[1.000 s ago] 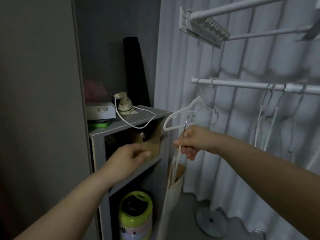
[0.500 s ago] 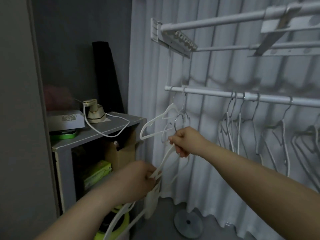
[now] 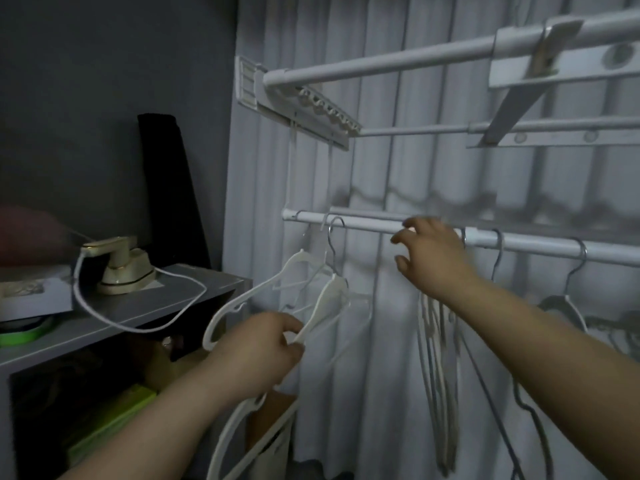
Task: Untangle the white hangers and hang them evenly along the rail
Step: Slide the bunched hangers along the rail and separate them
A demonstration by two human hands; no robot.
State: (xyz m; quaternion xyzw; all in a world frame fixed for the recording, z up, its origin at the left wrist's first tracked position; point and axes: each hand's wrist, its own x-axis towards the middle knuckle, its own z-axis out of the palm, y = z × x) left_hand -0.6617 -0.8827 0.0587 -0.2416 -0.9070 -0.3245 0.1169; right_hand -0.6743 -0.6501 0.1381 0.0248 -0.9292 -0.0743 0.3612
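Observation:
A white rail [image 3: 367, 226] runs across the curtain. Near its left end, white hangers [image 3: 323, 296] hang by metal hooks in a tangle. My left hand [image 3: 258, 355] grips the lower arm of one of them. My right hand [image 3: 427, 258] is raised at the rail with fingers spread, holding nothing, just left of a bunch of hangers [image 3: 438, 375] that dangles below it. More hangers [image 3: 568, 299] hang spaced out further right.
A grey shelf unit [image 3: 194, 299] stands at the left with a small iron [image 3: 121, 268] and its white cord on top. A white drying rack [image 3: 398, 67] juts out above the rail. Pale curtains [image 3: 381, 375] hang behind.
My right hand has let go of the hanger hook and risen to the rail, further right. My left hand still holds the hanger arm. The camera has moved closer.

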